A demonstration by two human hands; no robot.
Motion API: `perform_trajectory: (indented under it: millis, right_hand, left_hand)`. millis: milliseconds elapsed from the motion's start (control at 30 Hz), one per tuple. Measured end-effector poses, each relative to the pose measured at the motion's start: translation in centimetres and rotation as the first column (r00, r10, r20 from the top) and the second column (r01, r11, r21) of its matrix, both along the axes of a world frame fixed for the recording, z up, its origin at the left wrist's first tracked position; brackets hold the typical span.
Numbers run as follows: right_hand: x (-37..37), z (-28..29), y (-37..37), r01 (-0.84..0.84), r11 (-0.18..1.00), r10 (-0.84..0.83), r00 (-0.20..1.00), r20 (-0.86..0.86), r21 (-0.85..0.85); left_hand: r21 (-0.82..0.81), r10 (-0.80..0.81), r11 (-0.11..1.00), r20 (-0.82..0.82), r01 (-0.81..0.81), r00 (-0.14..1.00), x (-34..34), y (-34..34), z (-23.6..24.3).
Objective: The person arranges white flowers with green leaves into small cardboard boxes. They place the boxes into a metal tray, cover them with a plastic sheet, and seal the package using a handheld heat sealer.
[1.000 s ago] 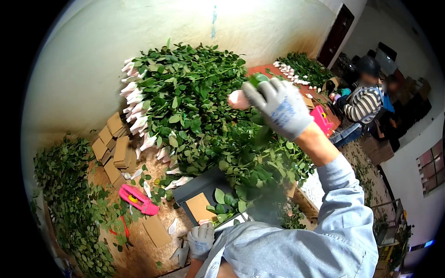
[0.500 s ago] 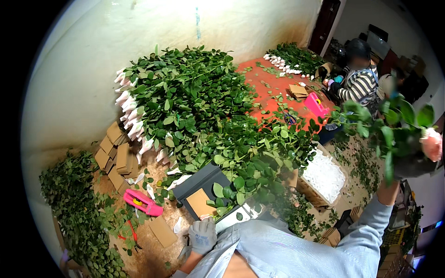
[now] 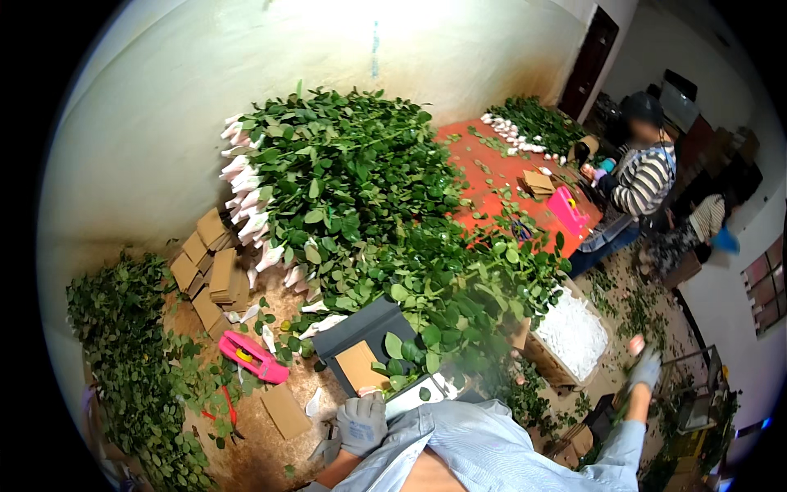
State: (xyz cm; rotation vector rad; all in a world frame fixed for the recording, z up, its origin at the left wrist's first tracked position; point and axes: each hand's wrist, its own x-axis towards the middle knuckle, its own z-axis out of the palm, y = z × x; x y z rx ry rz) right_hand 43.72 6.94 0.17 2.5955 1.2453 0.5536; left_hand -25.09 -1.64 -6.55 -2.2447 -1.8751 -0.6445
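Note:
My left hand (image 3: 361, 423), in a pale grey glove, has its fingers curled at the near edge of a dark grey open box (image 3: 344, 331); what they grip is hidden. A cardboard piece (image 3: 357, 366) and leafy stems lie in the box. My right hand (image 3: 643, 369), also gloved, is stretched out low at the right, closed on a rose with a pale pink head (image 3: 636, 345). Left of the box lie a pink tape dispenser (image 3: 252, 357), a red-handled tool (image 3: 225, 407) and a flat cardboard piece (image 3: 286, 411).
Piled roses (image 3: 344, 164) with white-wrapped heads, cardboard stacks (image 3: 223, 275) and leaves (image 3: 123, 328) cover my bench. A crate of white material (image 3: 572, 332) stands right. A co-worker in stripes (image 3: 638, 184) works at a red table (image 3: 479, 193), another person (image 3: 697, 230) bends behind.
My right hand has swung from above the rose pile out and down to the lower right with the rose. My left hand stays at the box. The person behind the co-worker shows more.

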Motion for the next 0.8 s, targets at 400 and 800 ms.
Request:
perform_trajectory:
  millis: [400,800]
  right_hand:
    - [-48.8,11.1,26.7,-0.676,-0.14,0.985,-0.166,0.036,0.723]
    - [-79.4,8.4,43.6,-0.97,-0.045,0.953,-0.113,-0.282,0.239]
  left_hand:
    - [0.116,0.049,0.993,-0.156,-0.031,0.987,-0.9,-0.5,-1.0]
    - [0.028,0.047,0.999,-0.236,-0.041,0.971,-0.4,0.3,-1.3]
